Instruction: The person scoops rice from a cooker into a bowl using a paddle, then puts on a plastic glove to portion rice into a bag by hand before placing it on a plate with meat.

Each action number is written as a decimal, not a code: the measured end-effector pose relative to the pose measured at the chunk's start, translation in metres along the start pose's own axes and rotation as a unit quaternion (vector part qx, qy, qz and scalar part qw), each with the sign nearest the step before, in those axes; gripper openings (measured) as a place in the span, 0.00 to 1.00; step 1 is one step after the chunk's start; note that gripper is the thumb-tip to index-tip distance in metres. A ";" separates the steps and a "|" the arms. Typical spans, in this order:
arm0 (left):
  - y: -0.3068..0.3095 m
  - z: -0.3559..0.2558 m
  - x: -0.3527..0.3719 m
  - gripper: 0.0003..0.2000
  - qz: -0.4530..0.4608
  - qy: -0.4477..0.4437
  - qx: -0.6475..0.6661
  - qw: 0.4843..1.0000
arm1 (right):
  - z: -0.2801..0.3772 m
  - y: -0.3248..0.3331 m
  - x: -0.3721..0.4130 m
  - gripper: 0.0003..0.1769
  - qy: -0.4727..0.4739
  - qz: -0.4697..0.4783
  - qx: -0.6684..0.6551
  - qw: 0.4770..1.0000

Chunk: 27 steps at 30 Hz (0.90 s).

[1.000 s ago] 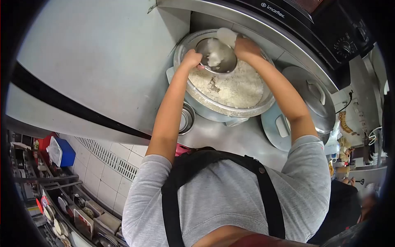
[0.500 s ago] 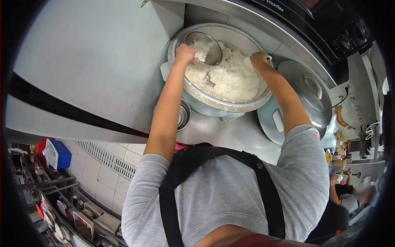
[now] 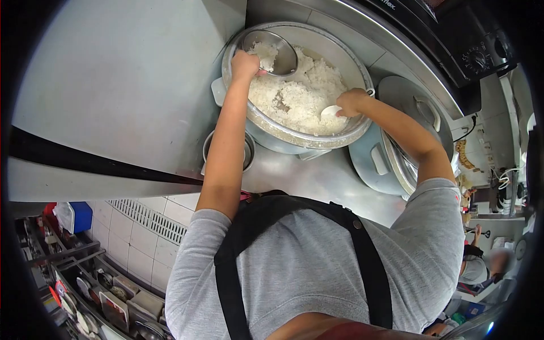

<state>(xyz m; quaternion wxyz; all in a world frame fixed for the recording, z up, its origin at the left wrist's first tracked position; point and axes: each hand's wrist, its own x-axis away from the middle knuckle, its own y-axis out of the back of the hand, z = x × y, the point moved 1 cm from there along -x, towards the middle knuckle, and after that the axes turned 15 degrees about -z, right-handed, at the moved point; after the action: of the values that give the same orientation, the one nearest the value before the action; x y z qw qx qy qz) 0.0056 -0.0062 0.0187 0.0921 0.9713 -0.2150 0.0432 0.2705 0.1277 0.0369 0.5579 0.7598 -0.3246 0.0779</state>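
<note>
The grey shirt and black apron strap are nearest, and past them the steel counter carries a wide rice pot, with a round metal container just beside it, partly behind the left forearm. The right hand, inside the pot's right side, is closed around a white rice paddle; the blade points leftward from the fingers, its long axis roughly across the pot, and appears to touch the cooked rice. The rice spreads leftward and away from this hand, between it and the bowl. The left hand, farther off by the pot's left side, pinches the near-left edge of a metal bowl that holds some rice. The bowl is above the far-left rice, its opening visible; the right hand is nearer the front of the rice. To the right is a second pot with a metal lid. Beyond are a black oven and, farther off, another person.
</note>
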 end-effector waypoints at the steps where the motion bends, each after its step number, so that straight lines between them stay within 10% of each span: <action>1: 0.000 0.000 0.002 0.18 0.001 0.001 -0.001 1.000 | 0.001 -0.005 0.001 0.21 0.000 0.001 -0.001 1.000; 10: 0.002 -0.002 0.002 0.18 0.001 -0.002 0.018 1.000 | 0.058 -0.006 -0.032 0.14 0.125 -0.125 -0.322 0.930; 13: 0.002 -0.003 0.005 0.18 -0.010 -0.022 -0.014 1.000 | 0.046 0.006 -0.044 0.10 0.142 -0.034 -0.465 0.873; 17: 0.002 -0.002 0.004 0.19 0.020 0.004 0.014 1.000 | 0.014 0.066 -0.040 0.14 -0.028 -0.150 -0.573 0.805; 20: 0.002 -0.003 0.004 0.19 0.045 0.021 0.005 0.999 | -0.009 0.100 -0.058 0.16 -0.062 -0.226 -0.502 0.832; 22: -0.002 0.003 -0.003 0.20 0.048 0.030 0.001 0.998 | -0.003 0.106 -0.075 0.18 -0.093 -0.489 -0.181 0.848; 27: -0.009 0.018 -0.017 0.17 0.045 0.002 0.121 0.992 | -0.014 0.114 -0.082 0.18 -0.296 -0.406 -0.232 0.833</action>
<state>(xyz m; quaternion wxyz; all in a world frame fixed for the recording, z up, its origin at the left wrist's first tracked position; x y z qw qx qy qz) -0.0051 0.0056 -0.0023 -0.0280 0.9645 -0.2515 0.0752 0.1441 0.1544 0.0933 0.5760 0.6584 -0.1449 -0.4623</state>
